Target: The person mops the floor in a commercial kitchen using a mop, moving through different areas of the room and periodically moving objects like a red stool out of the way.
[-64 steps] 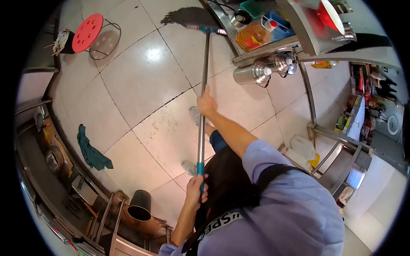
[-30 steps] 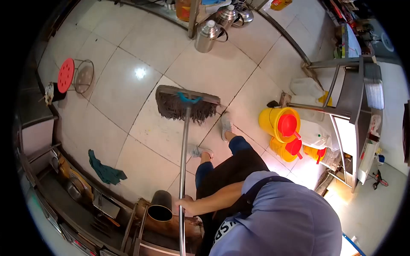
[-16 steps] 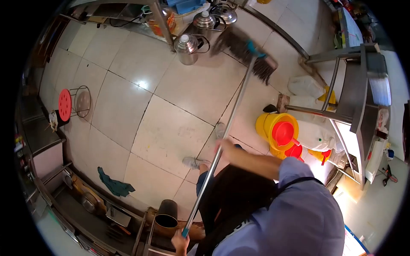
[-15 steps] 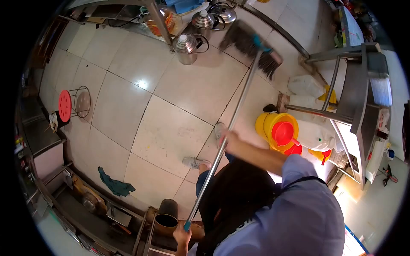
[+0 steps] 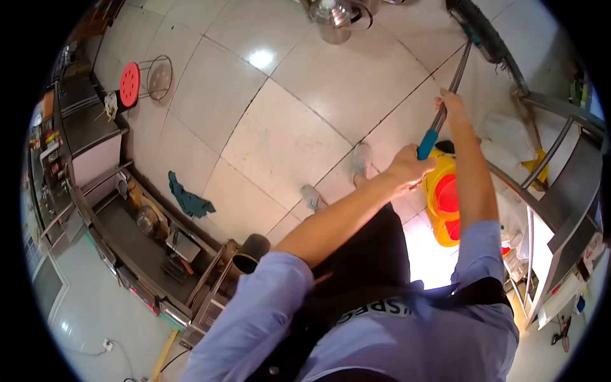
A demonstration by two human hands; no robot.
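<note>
A long-handled broom [image 5: 453,83] slants away from me toward the upper right. Its dark bristled head [image 5: 484,32] is at the far end, beside a metal frame leg. My left hand [image 5: 410,169] is closed at the teal grip at the near end of the handle. Farther up the metal pole, my right hand [image 5: 450,105] is wrapped around it. Below the hands stands a yellow bucket [image 5: 433,191] with a red scoop [image 5: 448,193] in it, partly hidden by my right forearm.
A steel kettle [image 5: 332,22] stands at the top. A red stool [image 5: 130,84] lies on its side at left, and a dark green cloth [image 5: 189,196] is on the tiles. A dark bin [image 5: 252,251] sits by the left counter. A metal table [image 5: 560,178] stands at right.
The broom has swung to the right and away from me. My left hand has come up from low down to beside the bucket; my right hand has moved up and right.
</note>
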